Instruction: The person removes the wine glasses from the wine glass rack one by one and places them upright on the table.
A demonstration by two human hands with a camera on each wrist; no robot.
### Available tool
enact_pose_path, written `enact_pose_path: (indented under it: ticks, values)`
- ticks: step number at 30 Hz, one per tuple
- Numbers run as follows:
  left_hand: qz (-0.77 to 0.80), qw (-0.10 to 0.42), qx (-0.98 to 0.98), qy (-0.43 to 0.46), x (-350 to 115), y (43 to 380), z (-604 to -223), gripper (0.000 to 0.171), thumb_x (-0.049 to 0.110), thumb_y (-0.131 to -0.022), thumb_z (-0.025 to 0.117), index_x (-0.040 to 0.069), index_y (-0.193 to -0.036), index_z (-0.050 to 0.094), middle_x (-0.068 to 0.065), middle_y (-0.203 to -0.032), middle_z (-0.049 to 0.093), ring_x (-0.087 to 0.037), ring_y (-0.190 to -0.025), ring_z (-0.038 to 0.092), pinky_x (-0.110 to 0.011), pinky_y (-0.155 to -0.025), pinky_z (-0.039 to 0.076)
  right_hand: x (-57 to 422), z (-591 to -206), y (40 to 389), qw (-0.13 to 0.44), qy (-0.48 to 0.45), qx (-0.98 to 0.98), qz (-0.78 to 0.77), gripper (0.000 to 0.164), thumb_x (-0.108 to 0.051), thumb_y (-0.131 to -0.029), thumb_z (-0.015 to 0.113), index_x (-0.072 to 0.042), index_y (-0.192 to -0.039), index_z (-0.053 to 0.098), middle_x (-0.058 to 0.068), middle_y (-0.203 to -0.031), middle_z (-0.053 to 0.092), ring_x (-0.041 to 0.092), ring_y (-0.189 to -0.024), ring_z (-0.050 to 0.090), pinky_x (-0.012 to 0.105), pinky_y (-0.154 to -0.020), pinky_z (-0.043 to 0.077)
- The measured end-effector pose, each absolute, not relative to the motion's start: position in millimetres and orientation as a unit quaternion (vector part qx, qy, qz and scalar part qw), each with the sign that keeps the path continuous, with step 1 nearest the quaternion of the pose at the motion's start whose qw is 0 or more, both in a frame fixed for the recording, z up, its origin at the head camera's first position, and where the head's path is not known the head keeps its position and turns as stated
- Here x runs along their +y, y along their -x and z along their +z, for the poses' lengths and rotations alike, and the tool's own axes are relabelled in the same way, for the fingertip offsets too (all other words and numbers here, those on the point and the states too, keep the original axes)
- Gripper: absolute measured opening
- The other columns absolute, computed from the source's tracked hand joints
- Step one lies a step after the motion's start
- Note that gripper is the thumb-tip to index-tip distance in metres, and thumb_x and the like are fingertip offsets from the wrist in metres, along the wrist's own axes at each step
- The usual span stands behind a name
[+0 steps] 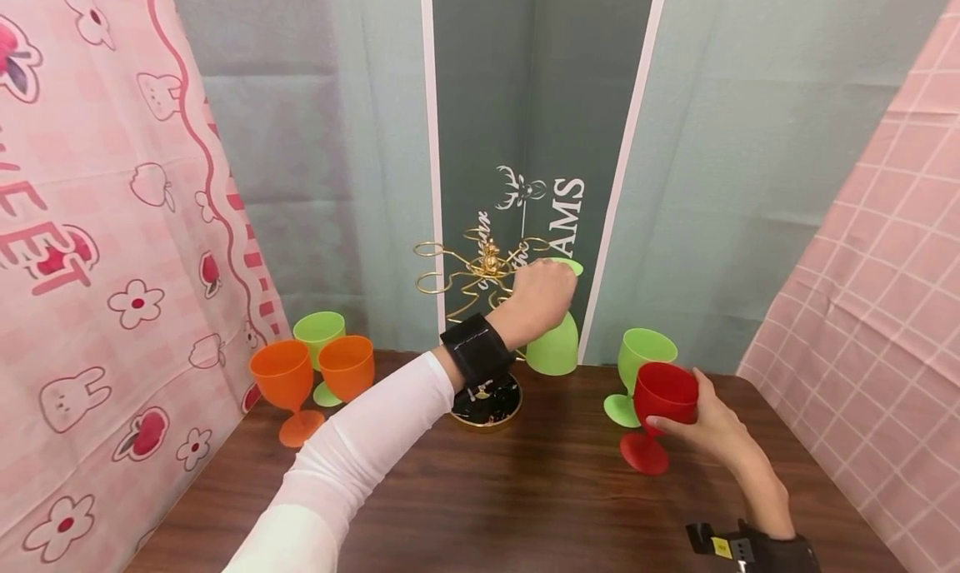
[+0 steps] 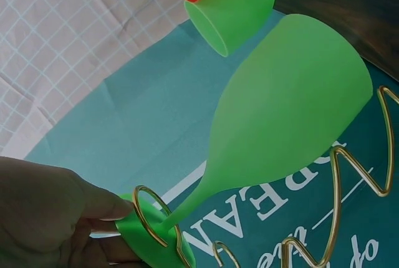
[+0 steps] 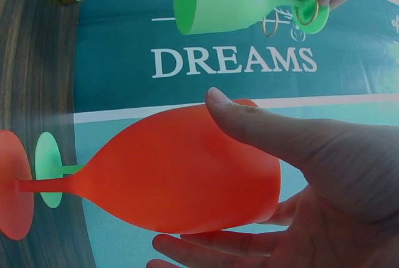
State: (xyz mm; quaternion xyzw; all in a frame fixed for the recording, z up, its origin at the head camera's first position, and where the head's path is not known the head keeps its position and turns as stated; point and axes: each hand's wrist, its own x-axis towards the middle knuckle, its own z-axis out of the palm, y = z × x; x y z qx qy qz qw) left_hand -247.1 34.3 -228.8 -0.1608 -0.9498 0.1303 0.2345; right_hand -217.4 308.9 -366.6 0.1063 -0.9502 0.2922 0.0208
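My left hand [image 1: 543, 294] pinches the foot of a green plastic goblet [image 1: 553, 346], which hangs upside down at a gold wire rack [image 1: 489, 262]. In the left wrist view, a wire loop [image 2: 144, 218] curves around the goblet's stem, against the foot. My right hand [image 1: 712, 427] holds the bowl of a red goblet [image 1: 664, 396], thumb on the near side and fingers on the far side. That red goblet stands upright on the table. Right behind it stands another green goblet [image 1: 637, 355], partly hidden.
Two orange goblets [image 1: 281, 377] and a green goblet [image 1: 318, 327] stand upright at the left of the wooden table [image 1: 510, 490]. The rack's round black base [image 1: 487, 406] sits mid-table. Printed cloths [image 1: 360, 140] hang behind and at both sides.
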Motion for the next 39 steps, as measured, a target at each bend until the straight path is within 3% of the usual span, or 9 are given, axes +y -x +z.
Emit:
enact_pose_path:
  ticks: [10, 16, 25, 31, 39]
  values:
    - [0.142, 0.286, -0.935, 0.157, 31, 242, -234, 0.019, 0.017, -0.101, 0.058, 0.015, -0.094, 0.076, 0.001, -0.084, 0.071, -0.012, -0.08, 0.069, -0.026, -0.057, 0.054, 309, -368, 218, 0.028, -0.112, -0.949, 0.294, 0.111, -0.033, -0.087, 0.08, 0.021, -0.151, 0.006, 0.043, -0.136, 0.043, 0.059, -0.119, 0.05, 0.063, -0.086, 0.055]
    - [0.13, 0.264, -0.944, 0.151, 30, 244, -231, 0.017, 0.023, -0.101, 0.061, 0.017, -0.094, 0.076, 0.0, -0.088, 0.073, -0.014, -0.083, 0.071, -0.029, -0.058, 0.056, 310, -368, 217, 0.028, -0.113, -0.948, 0.295, 0.111, -0.033, -0.087, 0.08, 0.022, -0.15, 0.006, 0.043, -0.136, 0.043, 0.059, -0.119, 0.05, 0.063, -0.086, 0.055]
    - [0.093, 0.218, -0.96, 0.148, 24, 249, -226, 0.018, 0.014, -0.101, 0.056, 0.015, -0.102, 0.074, -0.001, -0.095, 0.074, -0.017, -0.088, 0.073, -0.033, -0.063, 0.059, 309, -366, 217, 0.021, -0.112, -0.947, 0.299, 0.11, -0.031, -0.088, 0.079, 0.022, -0.15, 0.005, 0.043, -0.137, 0.042, 0.058, -0.12, 0.049, 0.061, -0.085, 0.056]
    - [0.099, 0.228, -0.957, 0.151, 20, 247, -227, 0.02, 0.013, -0.103, 0.054, 0.014, -0.104, 0.073, -0.001, -0.094, 0.074, -0.017, -0.085, 0.073, -0.031, -0.061, 0.058, 309, -365, 217, 0.023, -0.112, -0.949, 0.295, 0.11, -0.032, -0.088, 0.079, 0.022, -0.15, 0.006, 0.044, -0.136, 0.042, 0.059, -0.119, 0.05, 0.062, -0.086, 0.056]
    - [0.121, 0.275, -0.942, 0.148, 19, 243, -234, 0.019, 0.01, -0.1, 0.057, 0.015, -0.092, 0.072, 0.003, -0.078, 0.067, -0.009, -0.072, 0.066, -0.024, -0.048, 0.041, 309, -366, 217, 0.028, -0.115, -0.948, 0.294, 0.109, -0.031, -0.087, 0.079, 0.022, -0.149, 0.007, 0.044, -0.135, 0.044, 0.059, -0.118, 0.051, 0.061, -0.085, 0.056]
